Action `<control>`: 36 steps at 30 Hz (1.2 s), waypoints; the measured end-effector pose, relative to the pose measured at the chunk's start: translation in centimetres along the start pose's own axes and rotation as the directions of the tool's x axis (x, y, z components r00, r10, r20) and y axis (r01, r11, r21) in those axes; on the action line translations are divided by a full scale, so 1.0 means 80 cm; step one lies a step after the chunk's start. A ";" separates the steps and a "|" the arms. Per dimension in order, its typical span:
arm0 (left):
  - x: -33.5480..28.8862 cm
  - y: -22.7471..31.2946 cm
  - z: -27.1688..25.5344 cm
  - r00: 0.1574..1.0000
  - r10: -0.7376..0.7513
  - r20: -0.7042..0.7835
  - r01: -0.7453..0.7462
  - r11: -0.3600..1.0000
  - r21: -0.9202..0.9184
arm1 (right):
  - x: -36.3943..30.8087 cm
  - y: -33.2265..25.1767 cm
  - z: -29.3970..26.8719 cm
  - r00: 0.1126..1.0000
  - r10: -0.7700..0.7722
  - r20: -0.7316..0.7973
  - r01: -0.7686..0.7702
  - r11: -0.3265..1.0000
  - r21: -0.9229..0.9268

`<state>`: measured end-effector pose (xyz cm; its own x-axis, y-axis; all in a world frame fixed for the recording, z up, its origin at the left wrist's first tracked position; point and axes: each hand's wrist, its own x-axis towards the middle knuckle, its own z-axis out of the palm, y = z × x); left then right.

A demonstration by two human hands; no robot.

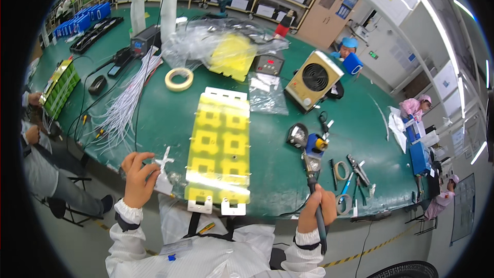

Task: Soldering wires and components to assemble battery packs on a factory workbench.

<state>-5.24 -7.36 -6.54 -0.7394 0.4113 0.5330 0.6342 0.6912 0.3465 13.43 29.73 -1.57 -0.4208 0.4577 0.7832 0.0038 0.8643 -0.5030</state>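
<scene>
At the near edge of the green counter [154,118], the left hand [138,177] pinches a small white cross-shaped piece [164,162] just beside the long yellow panel [220,149]. The right hand [316,207] is closed around a soldering iron [314,180], its tip pointing away toward the stand [298,135].

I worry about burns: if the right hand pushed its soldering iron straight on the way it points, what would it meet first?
Probably the blue-and-yellow iron stand just beyond the soldering iron held by the right hand; depth is unclear.
</scene>
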 end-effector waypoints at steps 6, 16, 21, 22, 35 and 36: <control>-0.010 -0.009 0.034 0.988 -0.112 -0.105 0.110 0.994 -0.026 | 0.012 0.130 0.068 0.998 0.019 -0.055 -0.020 1.000 -0.012; -0.012 -0.027 0.059 0.962 -0.238 -0.131 0.215 0.962 -0.165 | 0.033 0.160 0.029 0.946 0.229 -0.230 -0.260 0.959 -0.116; -0.007 -0.021 0.062 0.963 -0.186 -0.193 0.158 0.976 -0.151 | 0.046 0.190 0.035 0.949 0.244 -0.198 -0.272 0.954 -0.127; -0.004 -0.019 0.064 0.969 -0.167 -0.180 0.146 0.982 -0.121 | 0.049 0.194 0.040 0.953 0.235 -0.192 -0.259 0.959 -0.112; 0.003 -0.021 0.057 0.956 -0.271 -0.110 0.265 0.962 -0.063 | 0.048 0.219 0.079 0.879 0.459 0.129 -0.477 0.838 0.265; -0.001 -0.032 0.054 0.954 -0.273 -0.120 0.271 0.962 -0.037 | 0.024 0.229 0.087 0.786 0.571 0.236 -0.606 0.639 0.474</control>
<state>-7.77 -6.56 -10.83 -0.8518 0.1321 0.5070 0.4181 0.7544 0.5059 6.40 44.99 -11.82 -0.5431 0.8039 0.2425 -0.1728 0.1756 -0.9692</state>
